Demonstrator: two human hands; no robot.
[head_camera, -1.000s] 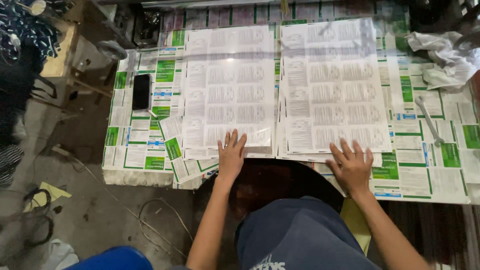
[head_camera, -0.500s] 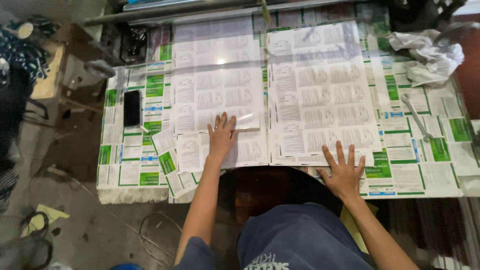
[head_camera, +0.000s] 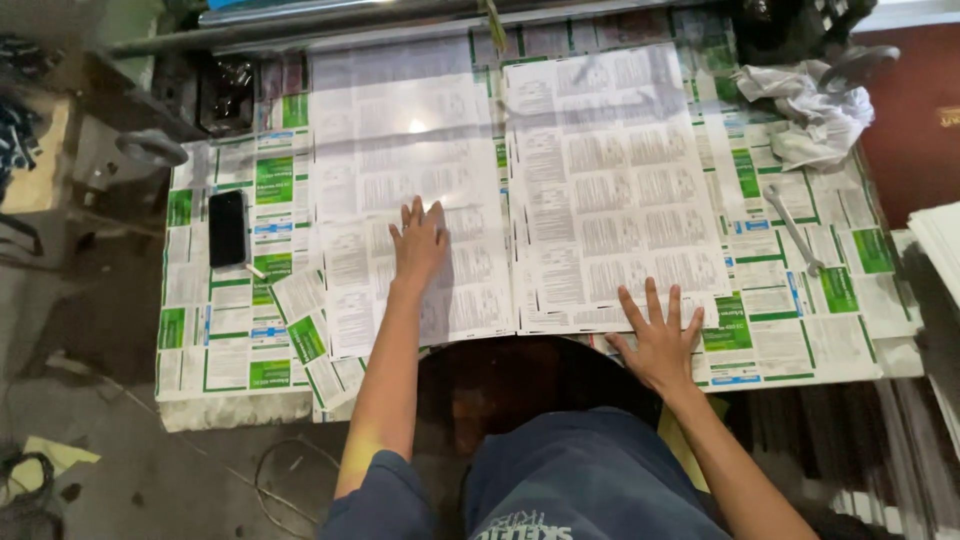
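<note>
Two large white printed sheets lie side by side on a table covered with green and white printed paper. My left hand lies flat, fingers together, on the left sheet, pressing a glossy clear film against it. My right hand rests flat with fingers spread on the near edge of the right sheet. Neither hand grips anything.
A black phone lies at the table's left side. A metal spanner and crumpled white cloth sit at the right. A metal roller bar runs along the far edge. Cables lie on the floor to the left.
My left hand has slid away from me up the left sheet, pushing the clear film farther back. My right hand has stayed at the near edge of the right sheet.
</note>
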